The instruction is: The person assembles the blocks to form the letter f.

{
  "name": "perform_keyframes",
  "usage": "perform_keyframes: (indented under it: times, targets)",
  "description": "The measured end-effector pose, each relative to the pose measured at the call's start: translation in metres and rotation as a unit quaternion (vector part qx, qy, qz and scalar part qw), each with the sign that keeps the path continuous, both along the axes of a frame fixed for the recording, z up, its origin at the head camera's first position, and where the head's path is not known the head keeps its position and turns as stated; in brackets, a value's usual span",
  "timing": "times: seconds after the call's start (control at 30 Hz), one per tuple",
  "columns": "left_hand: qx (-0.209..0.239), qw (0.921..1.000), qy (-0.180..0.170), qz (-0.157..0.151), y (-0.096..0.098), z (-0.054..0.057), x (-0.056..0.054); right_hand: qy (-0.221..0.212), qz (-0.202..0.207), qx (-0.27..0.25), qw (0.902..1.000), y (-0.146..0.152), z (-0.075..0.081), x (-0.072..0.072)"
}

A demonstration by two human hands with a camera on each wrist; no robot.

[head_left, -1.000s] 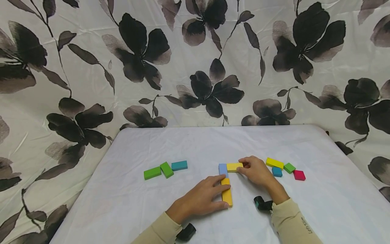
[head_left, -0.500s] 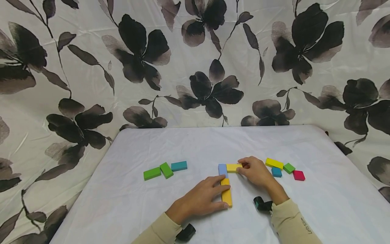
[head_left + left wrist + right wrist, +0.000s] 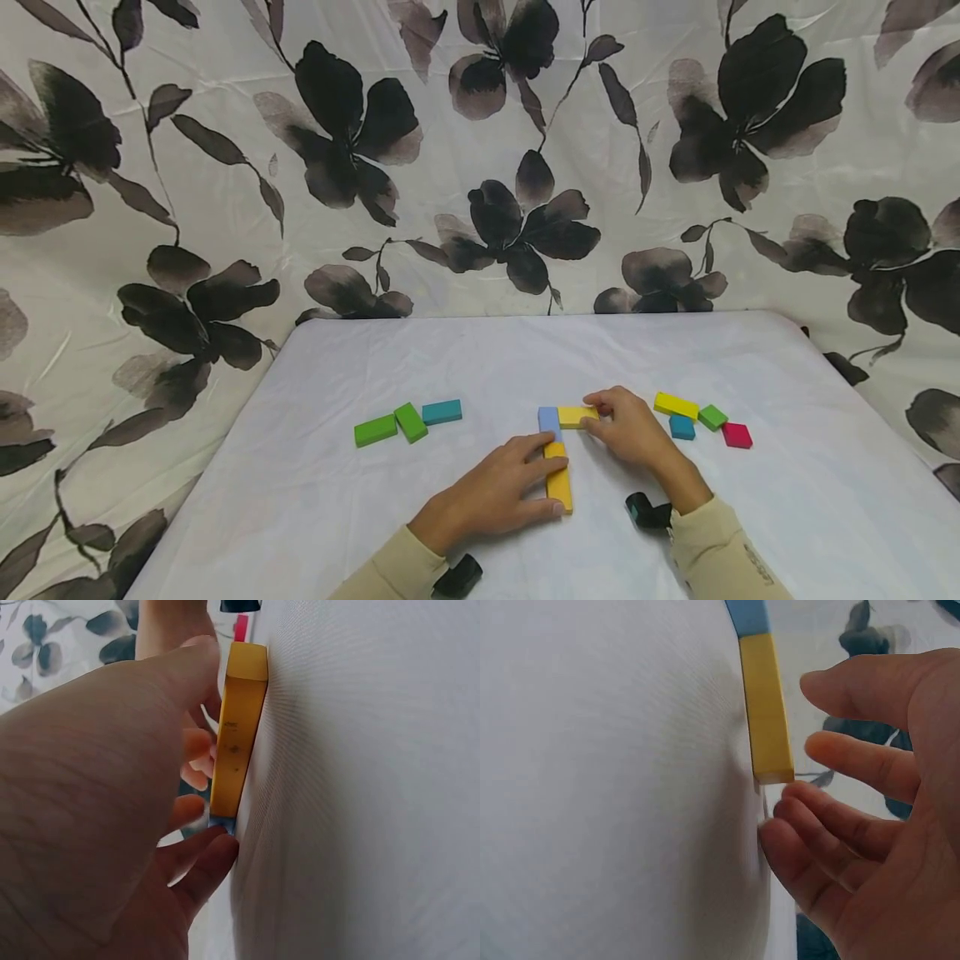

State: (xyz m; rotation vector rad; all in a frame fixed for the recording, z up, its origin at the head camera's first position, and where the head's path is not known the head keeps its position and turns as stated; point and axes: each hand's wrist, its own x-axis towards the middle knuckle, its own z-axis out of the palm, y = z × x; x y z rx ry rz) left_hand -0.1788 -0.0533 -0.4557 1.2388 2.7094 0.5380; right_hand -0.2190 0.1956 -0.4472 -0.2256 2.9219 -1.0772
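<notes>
An orange-yellow block lies lengthwise on the white cloth, with a light blue block at its far end. My left hand spans the orange-yellow block from the left, fingers spread and relaxed; the thumb is at its near end and the fingertips reach toward the blue block. To the right of the blue block, a yellow block is not what the left wrist view shows; that view shows the orange-yellow block's side. Extending right from the blue block is a yellow block, with my right hand at its free end, fingers loosely bent.
On the left lie two green blocks and a teal block. Beyond the right hand are a yellow block, a blue block, a green block and a red block. A floral cloth hangs behind the table.
The right thumb and index finger have spread slightly at the yellow block's end. The left hand and the blocks stay in place, and the head view has tilted a little.
</notes>
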Motion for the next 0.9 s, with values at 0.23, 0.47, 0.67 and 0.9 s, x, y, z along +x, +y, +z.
perform_keyframes:
  times: [0.23,0.47,0.67,0.9]
  targets:
    - [0.031,0.9989,0.005,0.034,-0.007,0.006,-0.002,0.03,0.015,0.011,0.9994,-0.005,0.001,0.012]
    - [0.038,0.9966,0.027,0.068,-0.02,0.008,-0.012,0.047,0.034,0.012,0.9983,-0.009,0.002,0.02]
    - [0.058,0.9907,0.037,0.117,-0.038,0.012,-0.023,0.049,0.055,0.016,0.9971,-0.013,0.003,0.026]
    - [0.147,0.9721,0.033,0.18,-0.074,0.012,-0.037,0.059,0.074,0.027,0.9951,-0.016,0.002,0.032]
